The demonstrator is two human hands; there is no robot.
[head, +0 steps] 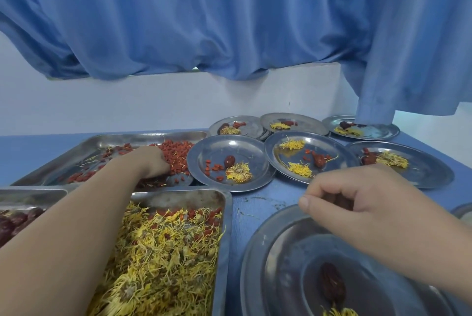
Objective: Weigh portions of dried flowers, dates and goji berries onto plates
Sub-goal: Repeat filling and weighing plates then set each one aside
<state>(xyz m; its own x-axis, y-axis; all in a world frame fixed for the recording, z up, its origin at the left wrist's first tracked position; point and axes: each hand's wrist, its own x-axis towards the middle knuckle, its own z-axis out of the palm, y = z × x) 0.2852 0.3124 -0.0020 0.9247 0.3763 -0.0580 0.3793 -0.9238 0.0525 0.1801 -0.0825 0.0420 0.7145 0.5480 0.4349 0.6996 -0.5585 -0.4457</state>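
Left hand (pixel 150 162) reaches forward across the flower tray (pixel 227 213), fingers curled down and gripping goji berries (pixel 178 152) heaped in the far tray (pixel 102 140); right hand (pixel 357 198) hovers above the near plate (pixel 258 252), fingers curled toward the thumb, contents cannot be told; a date (pixel 330 285) lies in that plate, long axis near-to-far; a bare strip of table (pixel 255 203) separates tray edge from plate rim.

table (pixel 255 203): blue | trays (pixel 228 234): three, left | plates (pixel 229 148): upper right | plate stack (pixel 255 264): lower right

Three trays (pixel 153 137); at least seven plates (pixel 229 147).
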